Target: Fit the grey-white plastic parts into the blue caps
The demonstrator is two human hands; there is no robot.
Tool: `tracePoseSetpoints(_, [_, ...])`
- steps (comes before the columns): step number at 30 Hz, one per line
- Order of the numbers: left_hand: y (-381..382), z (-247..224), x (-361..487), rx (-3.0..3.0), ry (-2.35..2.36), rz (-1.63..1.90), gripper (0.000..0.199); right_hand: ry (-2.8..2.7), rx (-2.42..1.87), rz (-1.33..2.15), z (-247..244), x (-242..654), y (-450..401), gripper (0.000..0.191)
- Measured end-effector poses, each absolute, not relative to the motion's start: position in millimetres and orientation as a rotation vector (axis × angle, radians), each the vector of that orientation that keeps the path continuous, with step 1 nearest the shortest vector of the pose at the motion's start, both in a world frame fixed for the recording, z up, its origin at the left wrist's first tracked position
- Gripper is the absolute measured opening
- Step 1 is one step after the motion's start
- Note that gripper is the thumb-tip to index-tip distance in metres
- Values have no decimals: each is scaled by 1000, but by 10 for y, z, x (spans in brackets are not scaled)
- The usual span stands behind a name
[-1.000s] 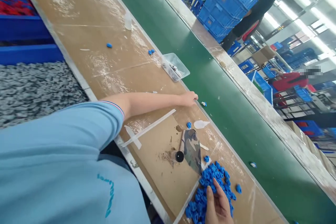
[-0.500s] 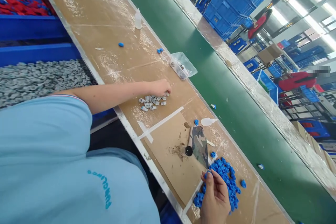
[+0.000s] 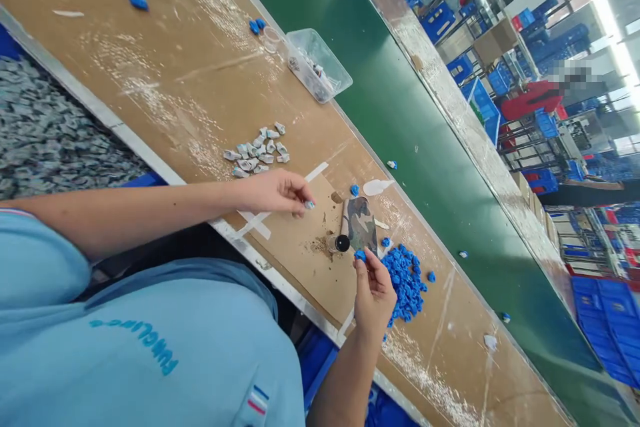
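Observation:
Pinched at the fingertips of my left hand point(image 3: 277, 193) is a small grey-white piece point(image 3: 309, 204), held above the brown board. My right hand point(image 3: 374, 287) grips a small blue piece point(image 3: 361, 255) between thumb and fingers. Close behind that hand spreads a heap of blue pieces point(image 3: 407, 283). A loose group of grey-white pieces point(image 3: 260, 150) lies on the table beyond my left hand. Between my hands, a small jar with a black cap point(image 3: 342, 243) sits beside a camouflage-patterned cloth point(image 3: 361, 221).
A clear plastic box point(image 3: 320, 67) holding small parts stands at the edge of the green conveyor belt point(image 3: 400, 100). A white squeeze bottle point(image 3: 377, 187) lies near the cloth. At left is a bin of grey pieces point(image 3: 45, 127). People work in the background.
My left hand has left the grey-white group with one piece and moved toward my right hand. My right hand has lifted a blue piece away from the heap. The view has shifted.

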State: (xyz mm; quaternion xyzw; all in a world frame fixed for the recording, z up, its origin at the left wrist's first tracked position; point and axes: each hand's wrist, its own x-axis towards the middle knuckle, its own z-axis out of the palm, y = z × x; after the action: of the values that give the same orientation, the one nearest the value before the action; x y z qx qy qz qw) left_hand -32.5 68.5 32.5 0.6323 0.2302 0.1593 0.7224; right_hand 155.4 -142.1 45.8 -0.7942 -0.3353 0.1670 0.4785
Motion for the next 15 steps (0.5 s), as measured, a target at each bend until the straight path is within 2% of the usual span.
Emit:
tracePoseSetpoints(4, [288, 197, -239, 1107, 453, 327, 22, -933, -2010, 383, 437, 1553, -1358, 37])
tracePoseSetpoints(10, [120, 67, -131, 965, 415, 282, 32, -1080, -2168, 249, 479, 1531, -1311, 32])
tracePoseSetpoints(15, [65, 37, -92, 951, 404, 292, 28, -1231, -2149, 143, 512, 1517, -1287, 28])
